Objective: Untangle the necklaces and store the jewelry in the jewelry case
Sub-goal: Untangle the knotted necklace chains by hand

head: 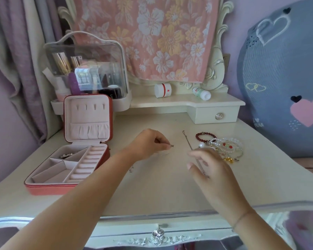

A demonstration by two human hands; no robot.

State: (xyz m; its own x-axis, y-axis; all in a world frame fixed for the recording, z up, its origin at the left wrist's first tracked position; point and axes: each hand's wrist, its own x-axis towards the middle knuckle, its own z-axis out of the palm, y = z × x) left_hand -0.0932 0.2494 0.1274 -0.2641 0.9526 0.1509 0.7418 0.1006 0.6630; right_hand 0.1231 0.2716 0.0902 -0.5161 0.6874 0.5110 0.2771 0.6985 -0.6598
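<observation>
A pink jewelry case (43,186) lies open at the left of the dressing table, its lid upright; one back compartment holds silver pieces (67,155). My left hand (150,143) pinches the end of a thin silver necklace (163,153), whose fine chain trails on the table beneath the hand. My right hand (209,167) hovers with fingers apart over a thin metal needle tool (189,143) that lies on the table. Just right of it sits a pile of jewelry (226,148): a dark red bead bracelet (205,135), clear and pearl beads, a gold piece.
A clear cosmetics box (87,69) stands behind the case. A raised shelf with a small drawer (215,114) carries a white jar (163,90) and a tipped bottle (201,93). A floral cloth covers the mirror. A blue cushion (282,78) leans at the right.
</observation>
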